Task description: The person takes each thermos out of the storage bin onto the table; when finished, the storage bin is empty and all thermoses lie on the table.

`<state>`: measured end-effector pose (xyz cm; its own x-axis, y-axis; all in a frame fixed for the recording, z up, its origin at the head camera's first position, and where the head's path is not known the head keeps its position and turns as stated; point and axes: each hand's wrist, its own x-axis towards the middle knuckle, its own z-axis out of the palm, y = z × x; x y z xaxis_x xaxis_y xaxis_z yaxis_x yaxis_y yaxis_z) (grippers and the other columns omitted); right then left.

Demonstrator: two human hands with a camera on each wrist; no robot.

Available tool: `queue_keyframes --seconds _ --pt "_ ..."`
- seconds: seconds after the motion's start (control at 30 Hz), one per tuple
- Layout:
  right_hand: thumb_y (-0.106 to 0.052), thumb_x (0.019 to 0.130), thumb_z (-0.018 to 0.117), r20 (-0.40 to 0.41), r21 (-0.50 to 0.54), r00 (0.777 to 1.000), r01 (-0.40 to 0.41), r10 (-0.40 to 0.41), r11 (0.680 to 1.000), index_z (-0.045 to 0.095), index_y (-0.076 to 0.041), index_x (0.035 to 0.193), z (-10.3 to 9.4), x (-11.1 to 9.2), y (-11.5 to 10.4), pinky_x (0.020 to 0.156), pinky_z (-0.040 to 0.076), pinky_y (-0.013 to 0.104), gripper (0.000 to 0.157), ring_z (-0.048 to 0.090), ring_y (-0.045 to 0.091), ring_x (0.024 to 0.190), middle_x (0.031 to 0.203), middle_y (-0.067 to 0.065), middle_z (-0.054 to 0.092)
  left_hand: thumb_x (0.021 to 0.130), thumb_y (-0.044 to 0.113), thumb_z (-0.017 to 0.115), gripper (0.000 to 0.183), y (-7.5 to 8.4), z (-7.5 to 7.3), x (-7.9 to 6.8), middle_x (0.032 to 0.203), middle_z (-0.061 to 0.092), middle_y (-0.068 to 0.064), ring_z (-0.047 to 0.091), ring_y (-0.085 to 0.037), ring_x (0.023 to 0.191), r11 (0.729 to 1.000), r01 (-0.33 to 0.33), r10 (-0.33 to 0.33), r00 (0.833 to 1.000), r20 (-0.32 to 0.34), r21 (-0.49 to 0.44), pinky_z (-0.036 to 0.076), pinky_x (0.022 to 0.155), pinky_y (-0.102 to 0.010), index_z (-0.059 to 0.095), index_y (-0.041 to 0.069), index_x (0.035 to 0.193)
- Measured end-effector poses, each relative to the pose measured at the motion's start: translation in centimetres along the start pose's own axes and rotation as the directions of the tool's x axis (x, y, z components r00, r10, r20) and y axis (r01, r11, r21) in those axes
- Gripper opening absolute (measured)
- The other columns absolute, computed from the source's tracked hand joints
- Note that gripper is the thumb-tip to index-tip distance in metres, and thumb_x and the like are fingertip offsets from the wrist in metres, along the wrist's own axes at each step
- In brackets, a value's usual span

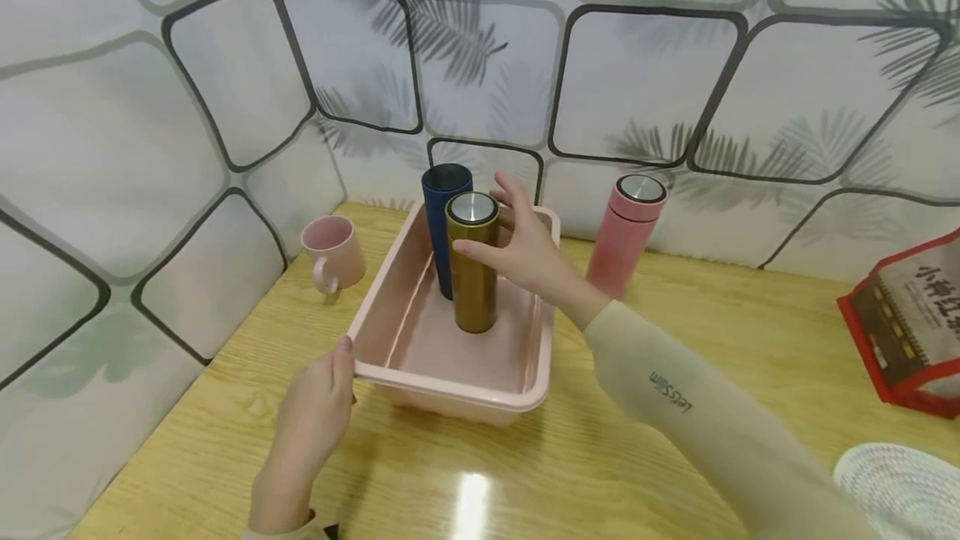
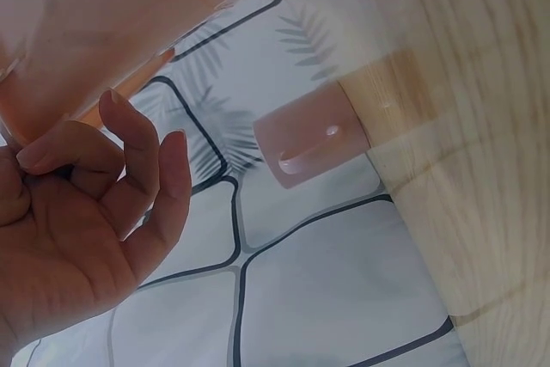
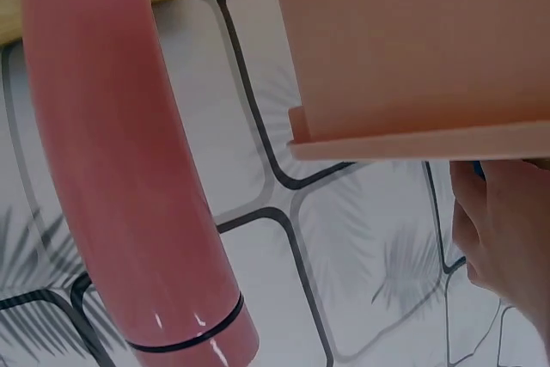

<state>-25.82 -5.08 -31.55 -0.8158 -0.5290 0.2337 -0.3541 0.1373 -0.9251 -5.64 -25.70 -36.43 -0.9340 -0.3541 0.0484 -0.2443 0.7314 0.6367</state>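
Observation:
A pink plastic bin (image 1: 450, 398) sits on the table. My left hand (image 1: 313, 411) pinches its near left corner, thumb at the rim and fingers (image 2: 129, 156) curled below. Inside the bin, my right hand (image 1: 536, 252) holds a gold thermos (image 1: 475, 290) near its silver lid, thumb in front. The gold thermos is upright; whether its base touches the bin floor I cannot tell. Behind it stands a dark blue tumbler (image 1: 438, 227), partly covered. In the right wrist view the bin wall (image 3: 412, 49) hides most of what my right hand (image 3: 511, 221) grips.
A pink mug (image 1: 341, 252) stands left of the bin, near the wall. To the bin's right is a pink thermos (image 1: 622, 232) with a silver lid. Farther right are a red and white bag (image 1: 918, 307) and a round woven mat (image 1: 900, 482). Patterned wall covering (image 1: 645, 90) borders the table.

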Motion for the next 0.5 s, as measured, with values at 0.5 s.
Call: queue_keyframes --seconds 0.5 --pt "-0.009 0.079 0.085 -0.156 0.035 0.981 0.127 -0.120 0.991 0.046 -0.012 0.144 -2.0 -0.2 -0.7 0.093 0.049 0.037 0.076 0.060 0.025 0.112 0.129 0.009 0.059 0.109 0.034 0.017 0.063 -0.2 0.2 0.1 0.065 0.053 -0.005 0.048 -0.021 0.056 1.000 0.003 -0.002 1.000 0.018 -0.031 0.040 0.051 -0.036 0.063 -0.006 0.093"
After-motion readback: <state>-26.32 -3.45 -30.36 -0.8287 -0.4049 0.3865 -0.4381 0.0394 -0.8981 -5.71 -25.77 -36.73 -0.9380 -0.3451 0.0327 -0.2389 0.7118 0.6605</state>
